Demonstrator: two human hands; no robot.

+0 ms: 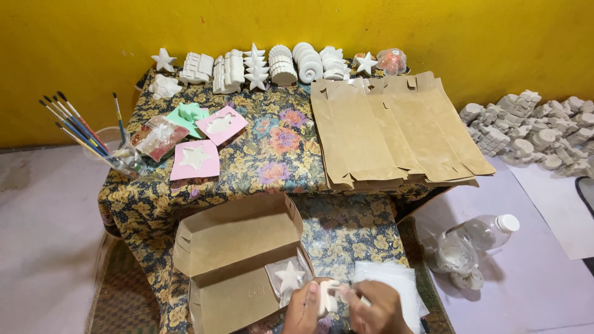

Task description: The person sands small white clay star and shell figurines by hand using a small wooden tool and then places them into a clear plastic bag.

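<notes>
At the bottom edge, my left hand [303, 309] and my right hand [376, 308] are closed together around a small white plaster figure [327, 297]. Just left of them lies an open brown cardboard box [232, 260]. Inside it is a white plaster star in a clear bag [289, 276]. A stack of clear plastic bags [387, 276] lies under and behind my right hand on the floral cloth [278, 161].
Flat brown box blanks [396, 130] are stacked at the right. Rows of white plaster shapes [260, 68] line the back edge. Pink moulds [197, 159], a green mould [189, 116], a jar of brushes [120, 154]. On the floor: plastic bottle [479, 235] and a pile of plaster pieces [532, 130].
</notes>
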